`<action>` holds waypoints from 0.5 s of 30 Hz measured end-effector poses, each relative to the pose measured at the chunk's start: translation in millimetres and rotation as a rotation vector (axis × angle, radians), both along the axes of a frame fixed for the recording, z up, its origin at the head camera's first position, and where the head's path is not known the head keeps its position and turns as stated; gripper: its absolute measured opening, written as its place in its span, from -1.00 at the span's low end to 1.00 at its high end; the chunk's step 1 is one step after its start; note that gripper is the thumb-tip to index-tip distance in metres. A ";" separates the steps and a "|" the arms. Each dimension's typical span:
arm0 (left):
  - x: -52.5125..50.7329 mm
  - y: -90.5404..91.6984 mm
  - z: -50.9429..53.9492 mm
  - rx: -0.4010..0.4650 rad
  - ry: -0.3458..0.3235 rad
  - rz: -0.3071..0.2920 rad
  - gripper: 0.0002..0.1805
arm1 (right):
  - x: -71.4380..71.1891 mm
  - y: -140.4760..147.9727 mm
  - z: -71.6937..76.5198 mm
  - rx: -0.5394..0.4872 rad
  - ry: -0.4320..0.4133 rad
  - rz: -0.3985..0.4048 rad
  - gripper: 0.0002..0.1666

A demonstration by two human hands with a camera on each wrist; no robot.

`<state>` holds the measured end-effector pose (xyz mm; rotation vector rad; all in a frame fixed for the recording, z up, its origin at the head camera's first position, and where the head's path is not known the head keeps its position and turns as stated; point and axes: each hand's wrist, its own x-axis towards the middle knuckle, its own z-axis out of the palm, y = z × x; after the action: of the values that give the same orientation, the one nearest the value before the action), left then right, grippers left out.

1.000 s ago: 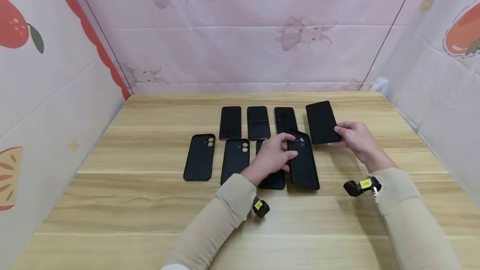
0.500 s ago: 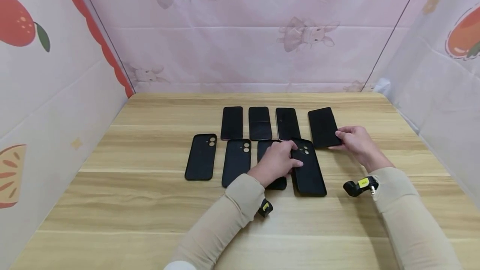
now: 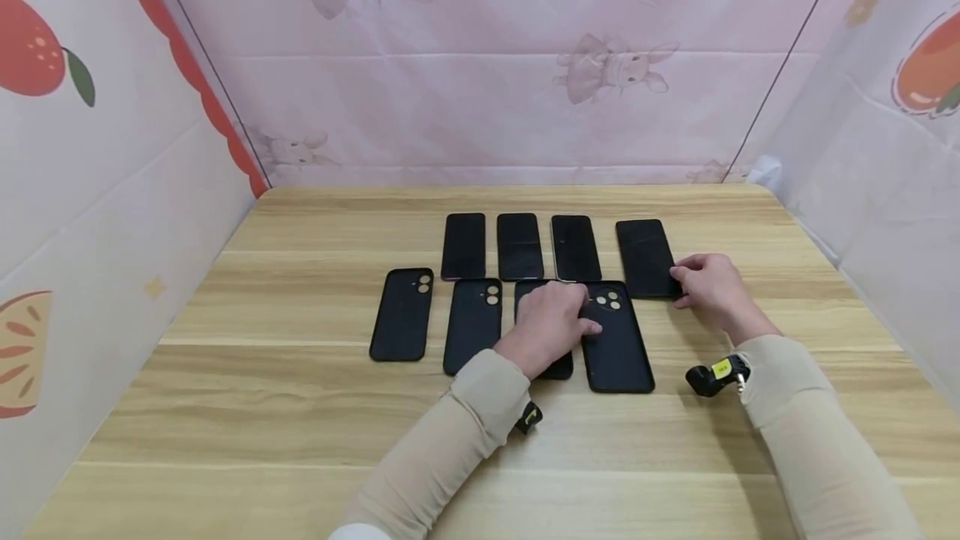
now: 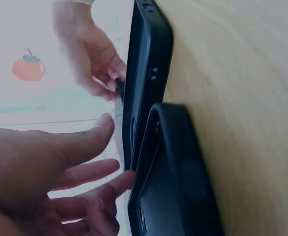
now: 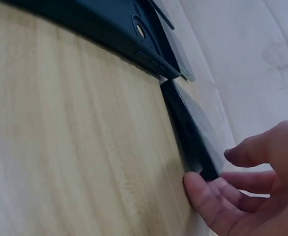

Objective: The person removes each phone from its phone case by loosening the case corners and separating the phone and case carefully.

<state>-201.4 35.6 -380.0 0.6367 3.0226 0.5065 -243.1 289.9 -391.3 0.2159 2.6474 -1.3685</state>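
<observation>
My left hand [image 3: 546,325] is over the second case from the right, its thumb beside the rightmost black phone case [image 3: 621,350]. In the left wrist view, thumb and fingers are apart, and a fingertip is close to the cases' rims. That case lies flat with its inside up and camera holes at the top. My right hand [image 3: 712,292] holds a black smartphone [image 3: 645,257] by its lower right corner. In the right wrist view, the phone's near end [image 5: 203,147] sits at the fingertips, slightly tilted; whether its whole underside touches the table cannot be told.
Three more dark phones, among them one at the far left [image 3: 463,247], lie in a back row. Further cases, such as the leftmost case [image 3: 401,315], form the front row on the wooden table [image 3: 247,407]. Printed cloth walls [image 3: 480,107] enclose the back and sides.
The rightmost case has come down flat on the table, and the left hand's grip on it has loosened. The right hand has lowered the phone toward the table.
</observation>
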 end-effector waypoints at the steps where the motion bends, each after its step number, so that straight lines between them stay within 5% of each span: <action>1: -0.5 -1.4 0.6 0.009 0.005 0.000 -0.70 | 0.3 -0.2 1.0 0.042 0.002 -0.005 -0.46; 7: -5.9 -16.5 4.1 0.074 0.047 -0.003 -0.64 | 3.2 -3.1 6.3 0.171 0.006 -0.027 -0.49; 15: -15.5 -49.8 7.8 0.064 0.099 0.115 -0.64 | 12.2 -6.9 13.9 0.315 0.138 0.021 -0.44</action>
<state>-216.9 -14.2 -372.2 0.5074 3.1622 0.5952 -230.9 283.0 -377.5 0.1325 2.9620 -0.9855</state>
